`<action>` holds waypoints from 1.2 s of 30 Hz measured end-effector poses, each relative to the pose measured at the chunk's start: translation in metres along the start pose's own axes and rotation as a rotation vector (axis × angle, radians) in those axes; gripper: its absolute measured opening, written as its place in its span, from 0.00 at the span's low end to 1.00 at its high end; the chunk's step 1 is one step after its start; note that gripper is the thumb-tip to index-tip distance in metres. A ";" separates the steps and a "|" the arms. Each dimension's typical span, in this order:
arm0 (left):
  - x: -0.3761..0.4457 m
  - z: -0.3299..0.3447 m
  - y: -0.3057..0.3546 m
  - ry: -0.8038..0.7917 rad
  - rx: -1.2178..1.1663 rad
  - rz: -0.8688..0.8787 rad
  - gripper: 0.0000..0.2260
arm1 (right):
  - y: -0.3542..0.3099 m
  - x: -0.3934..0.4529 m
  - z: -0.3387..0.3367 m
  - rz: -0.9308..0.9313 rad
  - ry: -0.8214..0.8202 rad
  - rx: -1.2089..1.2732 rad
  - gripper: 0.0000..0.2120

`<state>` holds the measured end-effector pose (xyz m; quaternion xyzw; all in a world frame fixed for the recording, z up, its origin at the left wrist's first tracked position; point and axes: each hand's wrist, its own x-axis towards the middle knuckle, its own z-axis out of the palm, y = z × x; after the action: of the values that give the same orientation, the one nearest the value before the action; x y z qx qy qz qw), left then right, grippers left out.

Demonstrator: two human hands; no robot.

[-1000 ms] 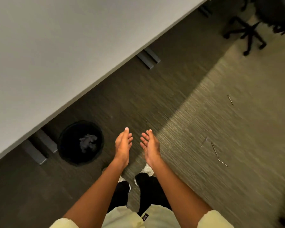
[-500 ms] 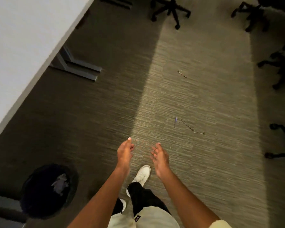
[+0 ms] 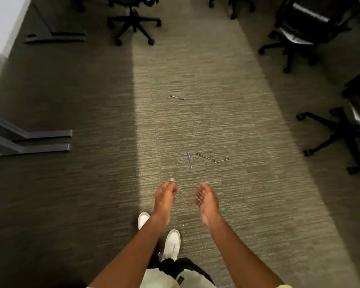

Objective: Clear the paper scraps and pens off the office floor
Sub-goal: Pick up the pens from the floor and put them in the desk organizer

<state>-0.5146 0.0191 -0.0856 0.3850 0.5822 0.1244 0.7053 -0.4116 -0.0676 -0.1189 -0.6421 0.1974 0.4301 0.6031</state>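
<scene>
Several pens lie on the lit strip of grey carpet ahead of me. A purple-capped pen (image 3: 189, 160) is nearest, with two dark pens (image 3: 205, 157) (image 3: 222, 160) just to its right. A reddish pen (image 3: 176, 97) lies farther off. My left hand (image 3: 164, 195) and my right hand (image 3: 207, 197) hang side by side in front of me, short of the purple-capped pen. Both hold nothing, with fingers loosely curled and apart. No paper scraps show on the floor.
Dark desk feet (image 3: 44, 140) jut in from the left, with another pair (image 3: 54, 37) farther back. Black office chairs stand at the top (image 3: 133, 23), the upper right (image 3: 299, 32) and the right edge (image 3: 339, 136). My white shoes (image 3: 172, 244) are below my hands.
The view has swung away from the desk and the black bin, which is now out of sight. I have stepped toward the pens, which lie closer. Both hands stay empty.
</scene>
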 end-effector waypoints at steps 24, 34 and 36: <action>0.202 0.231 0.168 -0.285 0.225 -0.055 0.09 | -0.246 0.199 0.018 -0.018 0.209 0.184 0.11; 0.254 0.287 0.165 -0.158 0.206 -0.218 0.10 | -0.300 0.287 -0.015 0.041 0.207 0.022 0.11; 0.266 0.302 0.159 -0.109 0.191 -0.255 0.12 | -0.313 0.311 -0.029 0.055 0.199 -0.032 0.09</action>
<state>-0.1169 0.1715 -0.1617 0.3794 0.5964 -0.0431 0.7061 0.0113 0.0491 -0.1781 -0.6854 0.2669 0.3837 0.5583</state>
